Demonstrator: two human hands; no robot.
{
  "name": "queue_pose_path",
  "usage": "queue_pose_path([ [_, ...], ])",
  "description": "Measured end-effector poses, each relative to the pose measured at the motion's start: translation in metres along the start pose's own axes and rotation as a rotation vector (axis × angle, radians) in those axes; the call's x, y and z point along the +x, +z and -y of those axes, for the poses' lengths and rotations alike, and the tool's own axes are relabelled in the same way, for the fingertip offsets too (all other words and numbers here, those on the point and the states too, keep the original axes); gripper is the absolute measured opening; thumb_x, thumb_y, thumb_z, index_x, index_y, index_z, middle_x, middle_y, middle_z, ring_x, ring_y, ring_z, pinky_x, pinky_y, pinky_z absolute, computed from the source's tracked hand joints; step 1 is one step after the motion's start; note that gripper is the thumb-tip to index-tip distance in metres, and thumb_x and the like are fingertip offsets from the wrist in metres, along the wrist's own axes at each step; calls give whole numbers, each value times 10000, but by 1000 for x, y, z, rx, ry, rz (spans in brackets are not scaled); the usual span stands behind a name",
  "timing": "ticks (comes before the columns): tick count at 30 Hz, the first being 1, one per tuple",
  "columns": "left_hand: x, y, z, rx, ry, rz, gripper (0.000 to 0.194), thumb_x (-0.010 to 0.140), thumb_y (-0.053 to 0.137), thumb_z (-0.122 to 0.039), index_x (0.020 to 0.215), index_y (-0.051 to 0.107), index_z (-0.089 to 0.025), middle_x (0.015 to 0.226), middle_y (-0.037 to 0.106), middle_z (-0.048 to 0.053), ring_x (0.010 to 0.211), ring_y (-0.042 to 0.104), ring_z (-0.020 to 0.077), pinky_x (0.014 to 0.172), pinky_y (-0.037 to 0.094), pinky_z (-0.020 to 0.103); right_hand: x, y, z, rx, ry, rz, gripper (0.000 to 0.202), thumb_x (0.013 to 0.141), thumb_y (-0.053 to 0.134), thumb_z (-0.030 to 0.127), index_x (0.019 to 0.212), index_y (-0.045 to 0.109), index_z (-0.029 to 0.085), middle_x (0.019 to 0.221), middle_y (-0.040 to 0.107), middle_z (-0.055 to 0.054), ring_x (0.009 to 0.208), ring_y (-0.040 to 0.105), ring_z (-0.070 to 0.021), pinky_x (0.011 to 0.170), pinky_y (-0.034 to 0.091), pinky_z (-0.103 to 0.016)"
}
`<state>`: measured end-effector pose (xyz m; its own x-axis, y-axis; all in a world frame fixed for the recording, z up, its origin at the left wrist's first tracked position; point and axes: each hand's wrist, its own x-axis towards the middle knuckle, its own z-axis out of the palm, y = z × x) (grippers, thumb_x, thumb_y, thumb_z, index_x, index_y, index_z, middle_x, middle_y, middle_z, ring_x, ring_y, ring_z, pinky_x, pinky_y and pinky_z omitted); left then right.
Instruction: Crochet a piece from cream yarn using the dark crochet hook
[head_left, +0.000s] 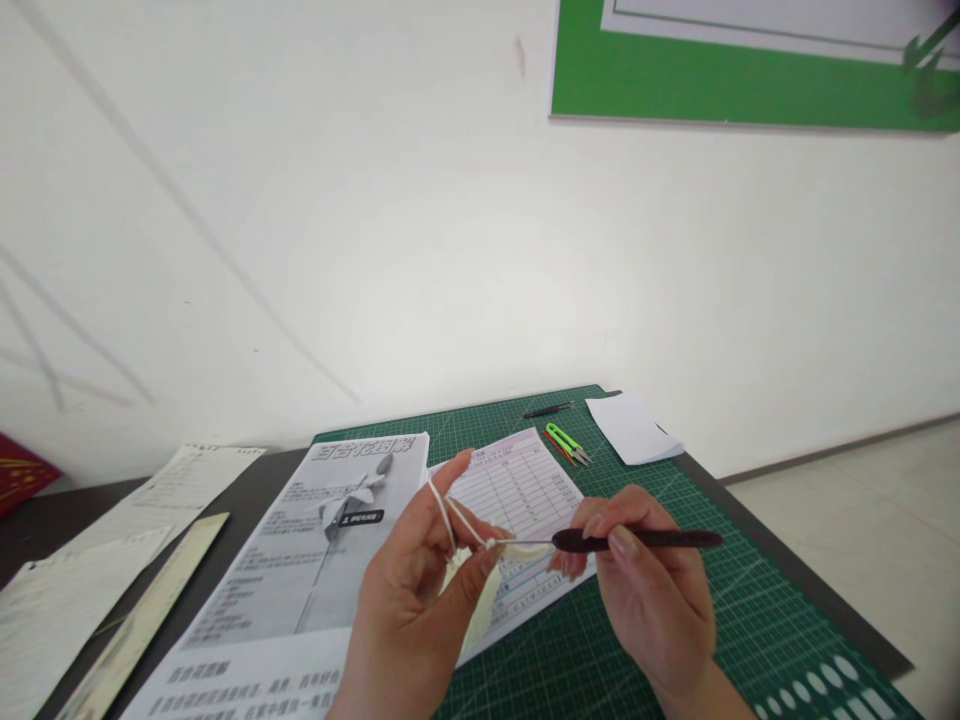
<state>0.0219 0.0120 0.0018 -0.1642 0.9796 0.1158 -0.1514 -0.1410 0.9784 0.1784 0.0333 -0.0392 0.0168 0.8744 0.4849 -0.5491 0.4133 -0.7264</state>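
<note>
My left hand (424, 590) pinches a pale cream crochet piece (480, 610) between thumb and fingers, and white yarn (444, 512) loops over its raised index finger. A crochet hook (637, 540) with a dark handle lies in my right hand (656, 600), gripped between thumb and fingers. Its thin metal shaft points left and meets the yarn at my left fingertips. The hook's tip is hidden there. Part of the crochet piece hangs below the left thumb, and a pale edge shows under the shaft.
Beneath my hands are a printed flower sheet (300, 560), a ruled form (510, 480) and a green cutting mat (750, 600). Green thread snips (564, 440), dark tweezers (547, 410) and white paper (634, 428) lie farther back. At left are a ruler (150, 610) and handwritten sheets (150, 520).
</note>
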Motion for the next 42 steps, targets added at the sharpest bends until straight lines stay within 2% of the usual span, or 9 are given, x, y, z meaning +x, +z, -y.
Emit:
queue_pose_path([
  [4,0,-1,1,-12,-15,22,556,746,727,-221,1276,571,-278,737,634,-17,754,636,161,759,484,282,0,0,0,3,7,-1,159,926,527,245,867,672,221,714,623,1,653,612,-161,639,477,-317],
  [15,-3,-1,3,52,12,10,532,756,721,-240,1267,578,-275,764,658,-7,827,647,171,799,470,268,-3,-2,-1,-1,39,27,161,931,520,247,888,673,222,721,642,-1,676,612,-162,666,465,-312],
  [21,0,-1,2,-28,-1,3,518,746,734,-200,1239,604,-292,725,660,-21,737,635,135,802,473,259,1,4,-3,76,75,-5,150,917,540,246,860,675,209,708,674,2,658,645,-139,655,497,-264],
  [26,4,-4,8,-152,-10,46,504,744,744,-200,1213,622,-337,718,669,-25,702,632,120,709,485,217,3,10,-4,202,182,-72,124,897,576,250,847,679,205,675,712,-5,593,673,-124,606,541,-229],
  [30,3,-1,8,-226,-33,-7,490,727,751,-165,1181,646,-317,707,669,-25,671,627,116,676,492,208,0,14,-9,257,247,-74,116,873,618,277,857,702,199,682,723,-16,605,677,-128,597,570,-229],
  [33,3,3,7,-295,-53,-9,460,715,757,-149,1138,670,-305,722,699,-12,692,649,128,703,511,228,-3,17,-15,247,248,-91,118,858,643,282,888,725,203,770,728,-18,667,680,-135,607,588,-240],
  [37,2,6,8,-342,-67,-33,432,701,771,-150,1095,692,-306,711,719,-17,707,665,115,751,513,221,-4,18,-22,192,199,-140,90,807,709,261,872,745,210,915,719,-11,851,663,-135,736,567,-213],
  [39,1,7,8,-319,-29,-75,441,698,771,-145,1098,692,-314,701,716,-25,680,661,102,713,506,191,-2,17,-22,205,231,-137,93,791,728,267,864,744,213,890,729,-4,842,666,-123,753,549,-192],
  [42,-1,9,8,-246,50,-121,433,702,761,-133,1092,694,-308,697,706,-33,641,645,91,648,488,164,1,16,-20,231,288,-134,81,796,722,271,849,731,210,806,749,-7,736,689,-112,697,549,-182],
])
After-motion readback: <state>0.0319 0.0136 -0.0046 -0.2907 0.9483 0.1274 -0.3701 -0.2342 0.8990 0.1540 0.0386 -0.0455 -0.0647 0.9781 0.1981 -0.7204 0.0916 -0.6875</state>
